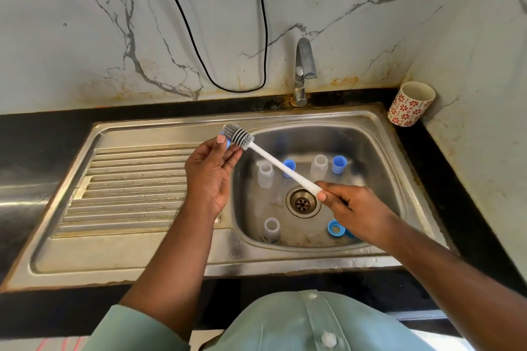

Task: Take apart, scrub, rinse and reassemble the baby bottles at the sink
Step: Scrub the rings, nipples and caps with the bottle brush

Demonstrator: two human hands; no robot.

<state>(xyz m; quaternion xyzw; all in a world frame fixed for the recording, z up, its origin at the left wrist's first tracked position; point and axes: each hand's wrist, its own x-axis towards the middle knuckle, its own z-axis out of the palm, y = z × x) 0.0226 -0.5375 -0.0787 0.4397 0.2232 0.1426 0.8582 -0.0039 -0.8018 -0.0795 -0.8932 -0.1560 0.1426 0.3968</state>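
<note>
My right hand (350,205) grips the end of a white bottle brush (273,161) held slanting above the sink basin (379,179). Its grey bristle head (238,135) lies against the fingertips of my left hand (209,177), which pinches a small blue bottle part (228,143), mostly hidden by the fingers. Three clear bottle bodies stand in the basin: one at the back left (265,175), one at the back middle (318,167), one at the front left (271,229). Two blue caps (339,164) (290,165) stand at the back. A blue collar ring (336,228) lies at the front right.
The tap (303,71) stands behind the basin, with no water running. The round drain (302,202) is in the middle of the basin. A ribbed draining board (128,191) extends to the left. A red-flowered cup (410,104) stands in the back right corner. A black cable (199,54) hangs on the wall.
</note>
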